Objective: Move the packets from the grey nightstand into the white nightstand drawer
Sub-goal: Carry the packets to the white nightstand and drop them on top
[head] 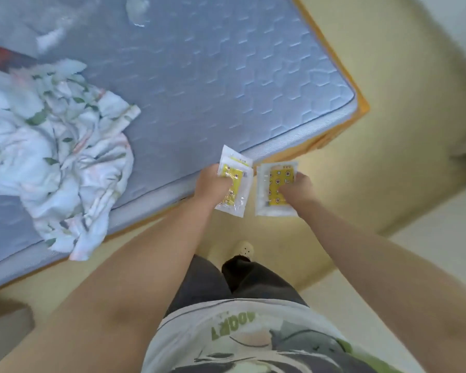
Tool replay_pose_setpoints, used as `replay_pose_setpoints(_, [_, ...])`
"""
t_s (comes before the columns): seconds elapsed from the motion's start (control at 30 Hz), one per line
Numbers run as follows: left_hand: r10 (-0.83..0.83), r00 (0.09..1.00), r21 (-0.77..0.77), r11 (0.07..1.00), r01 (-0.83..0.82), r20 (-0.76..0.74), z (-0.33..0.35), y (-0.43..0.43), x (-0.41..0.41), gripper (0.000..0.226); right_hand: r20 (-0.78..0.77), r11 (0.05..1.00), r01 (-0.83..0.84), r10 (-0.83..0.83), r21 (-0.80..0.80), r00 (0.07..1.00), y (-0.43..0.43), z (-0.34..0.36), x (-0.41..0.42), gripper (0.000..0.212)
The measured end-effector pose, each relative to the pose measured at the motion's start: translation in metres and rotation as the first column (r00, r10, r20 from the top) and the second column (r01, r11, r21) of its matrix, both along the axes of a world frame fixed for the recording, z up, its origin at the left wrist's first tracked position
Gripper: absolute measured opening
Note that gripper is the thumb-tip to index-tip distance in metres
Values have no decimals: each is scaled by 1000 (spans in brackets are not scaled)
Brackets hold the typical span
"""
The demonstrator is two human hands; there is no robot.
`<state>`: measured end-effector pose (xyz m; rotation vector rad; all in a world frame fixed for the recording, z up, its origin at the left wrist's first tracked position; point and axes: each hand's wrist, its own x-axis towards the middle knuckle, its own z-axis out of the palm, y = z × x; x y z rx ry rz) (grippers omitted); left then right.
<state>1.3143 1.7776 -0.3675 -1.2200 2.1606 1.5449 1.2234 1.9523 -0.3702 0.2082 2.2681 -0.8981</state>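
Note:
I hold clear plastic packets with yellow printed inserts in both hands, out in front of me above the floor beside the bed. My left hand (213, 185) grips a small stack of packets (236, 181) with fingers curled over its face. My right hand (297, 188) grips another packet stack (273, 191) the same way. The two stacks hang side by side, a small gap between them. Neither nightstand is in view.
A grey quilted mattress (199, 76) on an orange-edged bed frame (361, 103) fills the upper left. A crumpled floral sheet (57, 152) lies on it at the left. Pale yellow floor (334, 184) lies ahead and right. My foot (244, 249) is below the packets.

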Motion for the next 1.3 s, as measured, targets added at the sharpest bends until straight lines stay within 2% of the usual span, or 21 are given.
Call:
replay_pose_setpoints(0.13, [-191, 981, -4, 982, 191, -26, -2, 63, -98, 15, 7, 969, 240, -240, -61, 971, 82, 4, -54, 19])
replay_pose_setpoints(0.27, [-337, 940, 22, 941, 338, -46, -6, 132, -190, 15, -3, 905, 415, -417, -93, 909, 155, 4, -111, 29])
replay_pose_setpoints(0.33, [-410, 911, 36, 911, 411, -45, -5, 167, -234, 15, -9, 869, 482, -486, -117, 874, 190, 4, -144, 27])
replay_pose_setpoints(0.43, [-480, 877, 22, 877, 481, -28, -13, 214, -304, 17, -12, 826, 547, -553, -138, 833, 240, 7, -200, 22])
replay_pose_setpoints(0.6, [-551, 834, 50, 834, 550, 16, -15, 291, -431, 36, 4, 764, 628, -635, -151, 773, 313, 17, -307, 28])
replay_pose_setpoints(0.77, [-603, 798, 79, 796, 599, 22, 0, 357, -538, 12, 26, 701, 692, -699, -173, 715, 378, 29, -402, 29])
replay_pose_setpoints(0.87, [-616, 788, 108, 783, 613, 1, 11, 391, -594, 11, 34, 672, 715, -724, -192, 689, 405, 36, -452, 28])
replay_pose_setpoints(0.97, [-612, 791, 139, 782, 607, -7, 13, 420, -653, 11, 67, 679, 708, -711, -193, 700, 431, 35, -510, 26])
replay_pose_setpoints(1.1, [-561, 827, 129, 819, 559, -24, 6, 452, -743, 12, 48, 754, 645, -645, -125, 763, 468, 26, -614, 28])
replay_pose_setpoints(1.17, [-501, 865, 146, 854, 499, -19, 4, 463, -786, 12, 32, 812, 576, -576, -97, 817, 483, 24, -674, 28])
replay_pose_setpoints(1.23, [-430, 903, 180, 888, 423, 0, 3, 472, -823, 13, 31, 865, 498, -497, -67, 867, 494, 28, -728, 18])
replay_pose_setpoints(1.3, [-350, 936, 205, 918, 339, 23, 5, 478, -857, 17, 32, 891, 447, -446, -75, 894, 496, 32, -778, 15])
